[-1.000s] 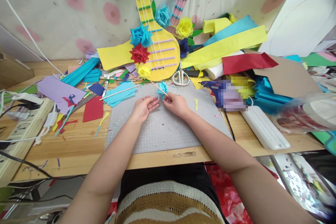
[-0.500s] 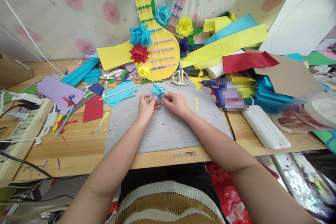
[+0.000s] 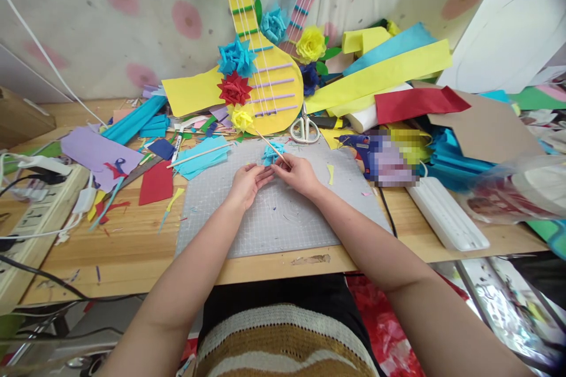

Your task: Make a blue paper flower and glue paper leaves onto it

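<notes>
A small light-blue paper flower (image 3: 270,155) is just beyond my fingertips, over the grey cutting mat (image 3: 265,230). Pinched in my right hand (image 3: 298,174) is a thin wooden stick (image 3: 267,141) that slants up and left across the flower. My left hand (image 3: 251,185) has its fingers stretched out towards the right fingertips, meeting them just below the flower. Whether my left fingers also touch the flower is hard to tell. Beyond the hands stands a yellow paper guitar (image 3: 276,91) with blue, red and yellow paper flowers on it.
White-handled scissors (image 3: 304,129) lie at the mat's far edge. A blue glue gun (image 3: 356,144) is to the right, near a white power strip (image 3: 447,212). Light-blue paper sheets (image 3: 206,157), a red piece (image 3: 156,182) and scraps lie left. Folded paper (image 3: 389,73) is piled back right.
My left hand has let go of the blue flower, its fingers now stretched out lower down. The flower has shifted slightly right, and the stick stays in my right hand.
</notes>
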`<act>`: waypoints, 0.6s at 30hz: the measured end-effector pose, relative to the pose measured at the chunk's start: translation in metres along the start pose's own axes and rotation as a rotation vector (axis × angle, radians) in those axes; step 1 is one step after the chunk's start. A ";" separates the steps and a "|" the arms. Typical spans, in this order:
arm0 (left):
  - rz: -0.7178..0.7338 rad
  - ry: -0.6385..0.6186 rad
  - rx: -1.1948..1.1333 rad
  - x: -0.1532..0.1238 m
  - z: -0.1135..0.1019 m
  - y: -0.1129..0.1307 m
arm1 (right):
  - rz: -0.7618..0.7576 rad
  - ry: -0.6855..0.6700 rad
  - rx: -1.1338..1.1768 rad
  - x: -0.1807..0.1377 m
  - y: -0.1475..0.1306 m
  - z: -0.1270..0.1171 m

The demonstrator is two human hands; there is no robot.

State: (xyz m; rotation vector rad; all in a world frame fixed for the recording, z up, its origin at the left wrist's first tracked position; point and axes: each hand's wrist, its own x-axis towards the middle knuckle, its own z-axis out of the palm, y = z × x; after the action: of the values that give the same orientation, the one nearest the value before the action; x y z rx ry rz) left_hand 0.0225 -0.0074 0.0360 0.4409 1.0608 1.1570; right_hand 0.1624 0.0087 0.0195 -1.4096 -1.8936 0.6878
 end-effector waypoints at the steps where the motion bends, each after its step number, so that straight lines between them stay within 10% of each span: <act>1: 0.006 0.000 0.003 0.000 0.000 0.000 | -0.004 -0.008 -0.006 0.000 0.000 -0.001; 13: 0.093 0.036 0.124 0.002 0.001 -0.005 | -0.022 0.010 -0.124 -0.002 -0.002 -0.001; 18: 0.474 0.093 0.574 -0.001 -0.004 -0.009 | -0.027 0.008 -0.120 -0.001 -0.002 -0.001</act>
State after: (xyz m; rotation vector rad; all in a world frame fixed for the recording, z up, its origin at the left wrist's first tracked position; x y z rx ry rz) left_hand 0.0233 -0.0124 0.0277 1.1454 1.4175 1.2791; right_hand 0.1622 0.0072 0.0208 -1.4549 -1.9722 0.5627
